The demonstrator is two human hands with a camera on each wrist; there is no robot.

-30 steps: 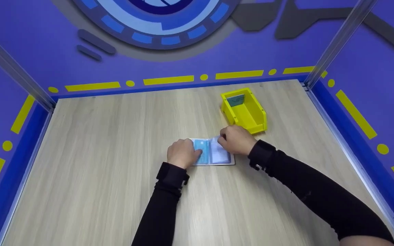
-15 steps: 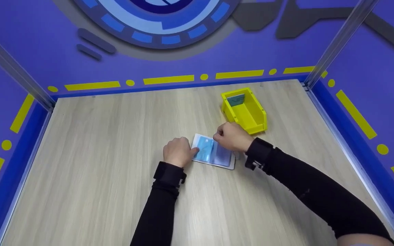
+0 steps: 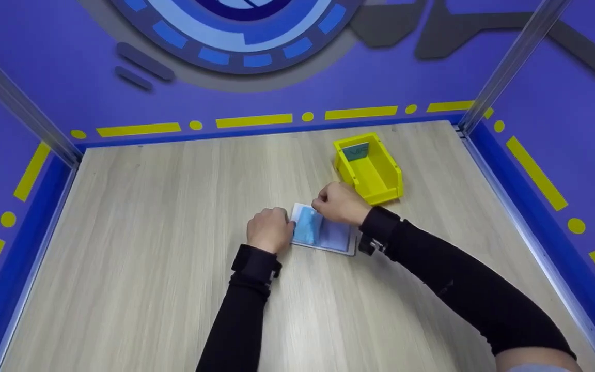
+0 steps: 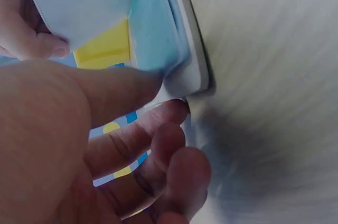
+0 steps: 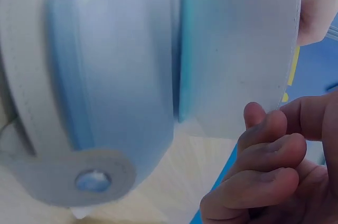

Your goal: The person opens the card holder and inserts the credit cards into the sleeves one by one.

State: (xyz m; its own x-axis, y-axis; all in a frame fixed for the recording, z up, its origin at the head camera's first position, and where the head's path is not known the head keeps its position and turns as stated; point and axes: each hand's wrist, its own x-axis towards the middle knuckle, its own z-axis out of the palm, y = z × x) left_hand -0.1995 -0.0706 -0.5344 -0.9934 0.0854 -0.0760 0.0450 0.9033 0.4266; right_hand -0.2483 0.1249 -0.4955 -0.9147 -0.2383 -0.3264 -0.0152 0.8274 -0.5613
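Enclosing the work area, blue-purple walls [image 3: 55, 57] carry yellow markings. Between them extends a pale wood-grain counter [image 3: 147, 232]. Two arms in black sleeves [image 3: 235, 323] reach over it. Right of centre sits an open-topped yellow plastic bin [image 3: 374, 175]. Nearer the person and to the bin's left, a white stitched card holder [image 3: 334, 238] is open on the counter. The right hand [image 3: 342, 203], near the bin, pinches the corner of a translucent pale page [image 5: 243, 60] between thumb and fingertips. The left hand [image 3: 269, 230] grips the holder's left edge, thumb on the corner. A light-blue page [image 3: 306, 226] shows on that side. A dark-green card [image 3: 355, 151] stands at the bin's far end. Smallest noted: a round shiny snap button [image 5: 93, 180] on the holder's rounded tab.
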